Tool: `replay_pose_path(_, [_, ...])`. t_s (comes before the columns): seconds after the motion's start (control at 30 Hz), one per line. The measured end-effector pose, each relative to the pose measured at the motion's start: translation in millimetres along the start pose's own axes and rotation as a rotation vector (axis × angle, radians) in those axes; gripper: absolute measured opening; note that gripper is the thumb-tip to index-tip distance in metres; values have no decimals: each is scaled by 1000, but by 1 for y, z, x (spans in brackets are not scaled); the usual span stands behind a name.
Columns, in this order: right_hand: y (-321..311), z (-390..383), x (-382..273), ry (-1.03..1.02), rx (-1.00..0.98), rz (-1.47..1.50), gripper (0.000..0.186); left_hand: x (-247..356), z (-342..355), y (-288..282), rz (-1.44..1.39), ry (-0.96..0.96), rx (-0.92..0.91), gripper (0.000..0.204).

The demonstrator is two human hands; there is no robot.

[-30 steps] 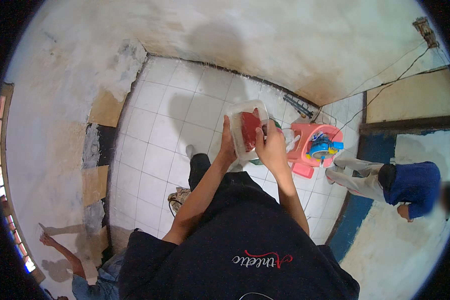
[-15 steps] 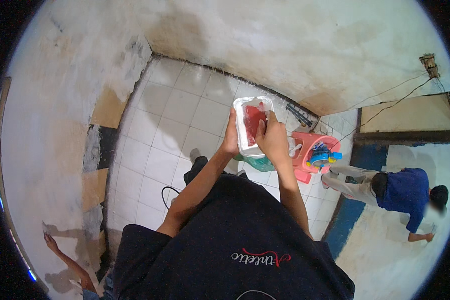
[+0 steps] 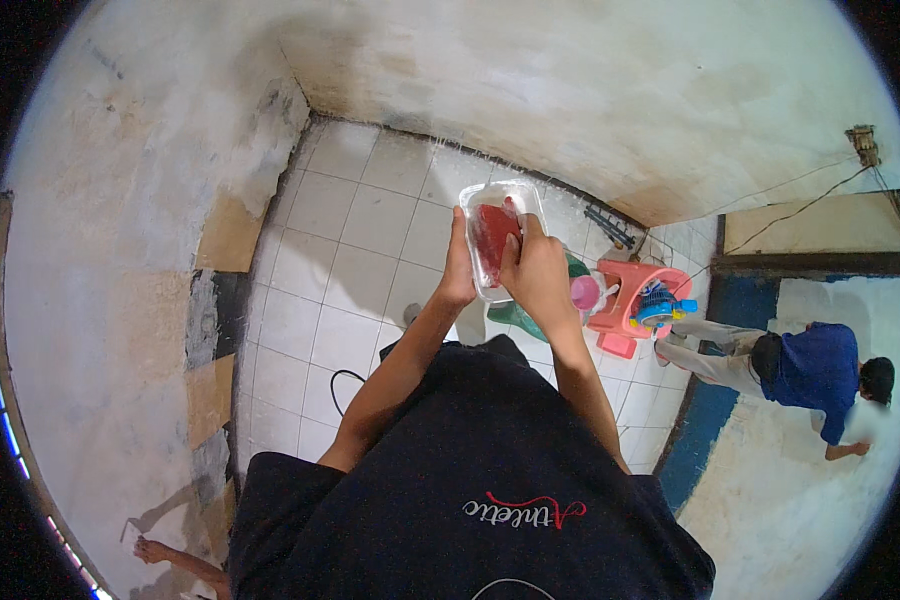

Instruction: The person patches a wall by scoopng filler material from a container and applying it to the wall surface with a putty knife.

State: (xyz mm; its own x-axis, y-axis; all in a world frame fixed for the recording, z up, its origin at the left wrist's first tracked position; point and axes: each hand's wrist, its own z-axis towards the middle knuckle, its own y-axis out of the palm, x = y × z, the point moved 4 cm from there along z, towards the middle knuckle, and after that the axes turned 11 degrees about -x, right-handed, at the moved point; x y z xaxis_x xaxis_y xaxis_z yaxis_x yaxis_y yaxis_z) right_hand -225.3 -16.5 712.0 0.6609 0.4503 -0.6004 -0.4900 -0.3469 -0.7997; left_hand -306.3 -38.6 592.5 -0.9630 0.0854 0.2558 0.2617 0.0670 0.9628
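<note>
My left hand is closed around the left side of a white rectangular plastic container, held out over the floor at the centre of the view. A red flat scraper lies across the inside of the container, with pale paste smeared around it. My right hand grips this scraper at its right end, thumb on it and fingers over the container's right side. A green bag or cloth and a small pink bucket are on the floor below and right of my hands.
A pink plastic chair holds a blue fan. A person in blue works at the right wall; another person's hand holds a tool at the left wall. Black rods, loose wires and a cable are also around.
My hands and the container have risen slightly in view, and the pink bucket shows more. The co-worker on the right reached an arm to the wall; the left one's hand moved lower in view.
</note>
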Motion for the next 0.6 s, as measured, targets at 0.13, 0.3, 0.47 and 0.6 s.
replay_pose_path(0.13, [17, 16, -5, 31, -31, -34, 14, 19, -4, -8, 88, 28, 32, 81])
replay_pose_path(0.3, [14, 30, -19, 30, -40, -14, 15, 38, -6, -4, 140, 87, 34, 81])
replay_pose_path(0.47, [-4, 49, -24, 5, -21, -62, 15, 50, 3, -21, 111, 101, 33, 77])
replay_pose_path(0.6, [-4, 70, -18, 11, -43, -129, 13, 67, 13, -9, 99, 134, 129, 77])
